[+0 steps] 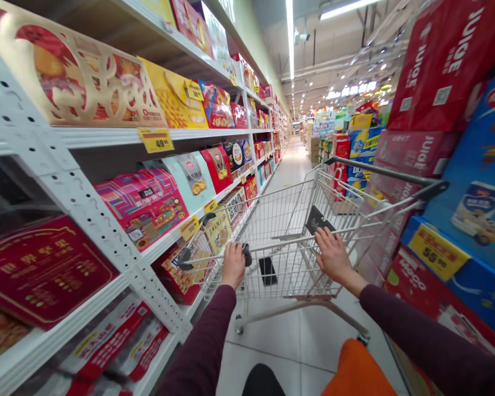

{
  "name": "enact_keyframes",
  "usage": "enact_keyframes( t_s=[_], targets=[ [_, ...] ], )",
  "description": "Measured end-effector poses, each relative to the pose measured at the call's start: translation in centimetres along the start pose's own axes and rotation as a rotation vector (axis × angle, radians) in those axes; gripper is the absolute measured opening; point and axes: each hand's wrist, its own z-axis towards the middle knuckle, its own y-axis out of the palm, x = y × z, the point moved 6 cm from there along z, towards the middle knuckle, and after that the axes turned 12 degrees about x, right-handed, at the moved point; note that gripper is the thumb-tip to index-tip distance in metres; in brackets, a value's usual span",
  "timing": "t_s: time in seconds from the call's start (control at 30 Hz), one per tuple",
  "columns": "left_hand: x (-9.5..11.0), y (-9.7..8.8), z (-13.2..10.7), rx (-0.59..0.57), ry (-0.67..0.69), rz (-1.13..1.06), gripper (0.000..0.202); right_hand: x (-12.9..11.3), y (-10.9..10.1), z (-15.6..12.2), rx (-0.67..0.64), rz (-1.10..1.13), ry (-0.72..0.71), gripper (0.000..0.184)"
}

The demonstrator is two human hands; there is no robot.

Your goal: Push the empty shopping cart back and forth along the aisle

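Observation:
A wire shopping cart stands sideways before me, its grey push handle off to the right. My left hand is closed over the cart's near top rail, beside a dark rounded fitting. Farther right, my right hand curls over the same side of the cart, fingertips by a small black panel. Some of its fingers' undersides are hidden. Inside the basket, between my hands, lies a black smartphone.
White shelving with gift boxes and yellow price tags runs along the left. Stacked red cartons and blue boxes rise close on the right. A tiled aisle stretches ahead. Something orange shows at the bottom.

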Motion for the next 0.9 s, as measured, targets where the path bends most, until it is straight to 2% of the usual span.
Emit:
enact_keyframes(
  t_s=[0.13, 0.2, 0.23, 0.27, 0.33, 0.47, 0.53, 0.6, 0.67, 0.83, 0.9],
  targets=[
    [8.8, 1.6, 1.3, -0.105, 0.121, -0.154, 0.037, 0.1, 0.1, 0.0, -0.041, 0.008, 0.013, 0.060],
    [11.7, 2.1, 1.8, -0.127, 0.154, -0.181, 0.037, 0.2, -0.1, 0.0, -0.050, 0.014, 0.008, 0.061],
    [12.4, 2.2, 2.0, -0.133, 0.162, -0.186, 0.037, 0.3, -0.3, 0.1, -0.052, 0.020, 0.002, 0.061],
    [12.6, 2.3, 2.0, -0.138, 0.167, -0.185, 0.037, 0.3, -0.4, 0.1, -0.054, 0.029, -0.003, 0.061],
    [11.6, 2.0, 2.0, -0.146, 0.162, -0.177, 0.037, 0.5, -0.6, 0.2, -0.067, 0.043, -0.010, 0.060],
    [5.8, 0.3, 1.4, -0.096, 0.045, -0.117, 0.034, 0.5, -0.9, 0.3, -0.092, 0.047, -0.012, 0.057],
    [3.8, -0.4, 1.2, -0.065, -0.025, -0.092, 0.033, 0.4, -1.0, 0.3, -0.085, 0.049, 0.003, 0.057],
    [4.2, -0.5, 1.1, -0.059, -0.040, -0.095, 0.033, 0.2, -1.0, 0.3, -0.072, 0.058, 0.022, 0.056],
    [7.1, 0.2, 1.4, -0.084, 0.010, -0.132, 0.034, 0.1, -0.9, 0.3, -0.064, 0.069, 0.026, 0.056],
    [18.4, 2.8, 2.4, -0.163, 0.186, -0.235, 0.039, 0.1, -0.9, 0.2, -0.060, 0.066, -0.019, 0.060],
    [21.2, 3.3, 2.8, -0.172, 0.231, -0.260, 0.039, 0.4, -1.1, 0.2, -0.055, 0.063, -0.037, 0.060]
  ],
)
